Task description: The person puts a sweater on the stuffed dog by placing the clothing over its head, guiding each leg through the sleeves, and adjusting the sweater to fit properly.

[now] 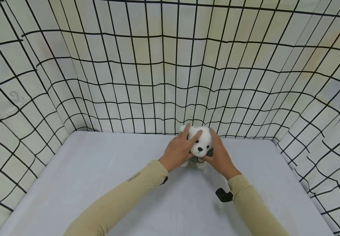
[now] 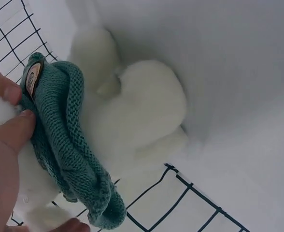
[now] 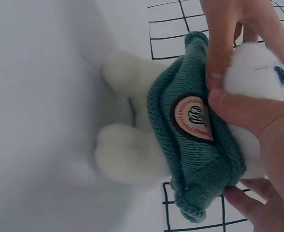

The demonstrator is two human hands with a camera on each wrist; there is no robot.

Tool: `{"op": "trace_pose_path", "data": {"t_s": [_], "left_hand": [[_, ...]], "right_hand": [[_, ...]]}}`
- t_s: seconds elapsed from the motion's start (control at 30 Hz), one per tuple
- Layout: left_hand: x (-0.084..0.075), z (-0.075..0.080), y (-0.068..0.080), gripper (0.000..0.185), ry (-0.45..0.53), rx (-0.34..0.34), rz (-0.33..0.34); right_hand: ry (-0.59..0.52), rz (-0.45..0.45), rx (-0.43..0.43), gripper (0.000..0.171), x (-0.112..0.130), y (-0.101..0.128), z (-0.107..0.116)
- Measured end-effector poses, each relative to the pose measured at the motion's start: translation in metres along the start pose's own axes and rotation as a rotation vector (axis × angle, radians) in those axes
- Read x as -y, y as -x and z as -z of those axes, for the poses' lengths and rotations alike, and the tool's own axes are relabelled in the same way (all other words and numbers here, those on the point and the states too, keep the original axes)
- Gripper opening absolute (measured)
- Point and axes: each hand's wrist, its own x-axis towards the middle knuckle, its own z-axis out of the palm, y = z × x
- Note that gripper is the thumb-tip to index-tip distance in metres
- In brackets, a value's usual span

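A small white plush toy point(image 1: 201, 143) in a green knit sweater point(image 3: 195, 145) stands near the far edge of the white table point(image 1: 99, 183), facing me. My left hand point(image 1: 179, 150) grips its head from the left, fingers laid over the top. In the left wrist view, the left hand's thumb point(image 2: 11, 130) presses the sweater point(image 2: 64, 140) at its collar. My right hand point(image 1: 219, 155) holds the toy from the right; its thumb point(image 3: 243, 112) lies beside the sweater's round badge point(image 3: 194, 117). The toy's white legs point(image 2: 147, 106) rest on the table.
White cloth with a black grid point(image 1: 170, 75) walls in the table at the back and on both sides. A black wrist strap point(image 1: 223, 195) shows under my right sleeve. Bare tabletop lies in front of the toy.
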Motion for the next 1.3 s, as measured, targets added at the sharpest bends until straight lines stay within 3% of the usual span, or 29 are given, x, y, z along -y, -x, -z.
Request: {"op": "trace_pose_path", "data": {"t_s": [0.17, 0.47, 0.7, 0.87, 1.03, 1.17, 1.3], "left_hand": [[0.003, -0.001, 0.001, 0.082, 0.078, 0.004, -0.02], [0.002, -0.001, 0.002, 0.082, 0.165, 0.036, -0.026], [0.003, -0.003, 0.003, 0.088, 0.195, 0.042, -0.009], [0.005, -0.002, 0.005, 0.093, 0.174, 0.069, 0.017], [0.013, 0.001, 0.009, 0.096, 0.101, 0.035, 0.031], [0.02, 0.005, 0.013, 0.098, 0.055, 0.006, 0.049], [0.025, 0.008, 0.017, 0.1, 0.025, 0.017, 0.074]], "right_hand": [[0.003, 0.029, 0.032, 0.113, 0.004, -0.003, 0.005], [-0.087, -0.12, 0.012, 0.104, -0.012, 0.001, -0.012], [-0.166, -0.189, 0.067, 0.102, -0.02, 0.005, -0.023], [-0.186, -0.121, 0.071, 0.115, -0.015, 0.003, -0.01], [-0.146, 0.005, 0.082, 0.122, 0.0, -0.005, 0.01], [-0.067, 0.095, 0.098, 0.114, 0.015, -0.014, 0.021], [0.023, 0.104, 0.115, 0.099, 0.027, -0.022, 0.025]]}}
